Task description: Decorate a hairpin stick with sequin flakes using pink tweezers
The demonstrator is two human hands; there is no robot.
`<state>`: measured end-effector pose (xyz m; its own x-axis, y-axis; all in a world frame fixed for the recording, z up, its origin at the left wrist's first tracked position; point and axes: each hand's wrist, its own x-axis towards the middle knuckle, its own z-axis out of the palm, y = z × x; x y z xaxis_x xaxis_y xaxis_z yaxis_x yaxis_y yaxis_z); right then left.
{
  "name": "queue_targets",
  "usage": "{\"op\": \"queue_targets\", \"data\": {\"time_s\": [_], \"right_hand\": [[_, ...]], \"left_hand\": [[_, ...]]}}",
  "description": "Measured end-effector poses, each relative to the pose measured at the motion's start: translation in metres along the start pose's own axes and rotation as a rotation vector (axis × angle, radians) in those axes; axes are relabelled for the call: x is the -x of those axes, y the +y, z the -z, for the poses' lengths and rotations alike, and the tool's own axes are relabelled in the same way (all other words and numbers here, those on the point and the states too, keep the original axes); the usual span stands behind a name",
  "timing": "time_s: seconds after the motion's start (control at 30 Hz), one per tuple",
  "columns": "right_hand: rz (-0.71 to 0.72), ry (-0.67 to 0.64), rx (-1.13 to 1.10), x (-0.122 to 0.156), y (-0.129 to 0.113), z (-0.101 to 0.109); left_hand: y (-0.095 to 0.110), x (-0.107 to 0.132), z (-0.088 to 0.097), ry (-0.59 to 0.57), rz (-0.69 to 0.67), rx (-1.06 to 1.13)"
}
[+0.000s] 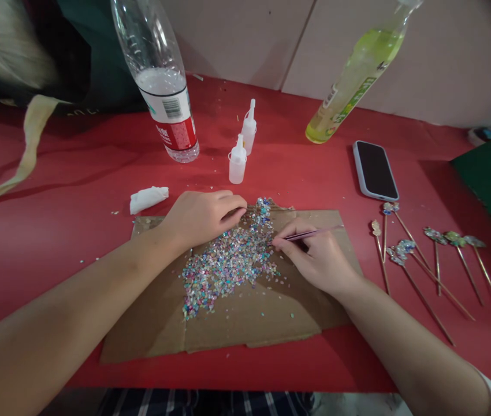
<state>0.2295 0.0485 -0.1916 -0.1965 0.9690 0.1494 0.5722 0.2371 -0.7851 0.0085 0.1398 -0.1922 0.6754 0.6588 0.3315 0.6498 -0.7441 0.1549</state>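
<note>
My left hand [204, 215] rests at the upper left of a cardboard sheet [245, 323], its fingers closed. A thin gold-brown stick [250, 207] shows at its fingertips, beside a small gem-covered cluster [263, 203]; whether the two are joined is unclear. My right hand [315, 254] pinches a slim purple pen-like tool [304, 234], whose lower end points at loose stones. Between my hands, a heap of tiny multicoloured gem chips [223, 260] spreads over the cardboard.
Behind the cardboard stand two small squeeze bottles [237, 164], a water bottle [170, 110] and a yellow-green drink bottle [353, 86]. A phone [375, 170] and several gem-topped gold sticks [427, 300] lie at right. Crumpled white tissue [148, 200] and a ribbon strap [29, 144] are at left.
</note>
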Motion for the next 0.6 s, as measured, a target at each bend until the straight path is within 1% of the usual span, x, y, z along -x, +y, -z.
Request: {"op": "queue_targets", "data": {"time_s": [0.3,0.4,0.5,0.6], "right_hand": [[-0.011,0.004,0.004,0.0003,0.0006,-0.0003],[-0.052,0.010,-0.006,0.0003,0.0005,-0.0002],[-0.139,0.033,-0.106,-0.0003,-0.0001,0.0003],[-0.232,0.074,-0.317,-0.0021,-0.0004,0.0021]], "left_hand": [[0.0005,-0.0004,-0.0001,-0.002,-0.001,-0.005],[0.0004,-0.0005,-0.0004,-0.009,0.001,-0.002],[0.0001,-0.0009,-0.0004,-0.012,0.002,-0.007],[0.0001,-0.0011,0.0004,-0.017,0.001,-0.004]]}}
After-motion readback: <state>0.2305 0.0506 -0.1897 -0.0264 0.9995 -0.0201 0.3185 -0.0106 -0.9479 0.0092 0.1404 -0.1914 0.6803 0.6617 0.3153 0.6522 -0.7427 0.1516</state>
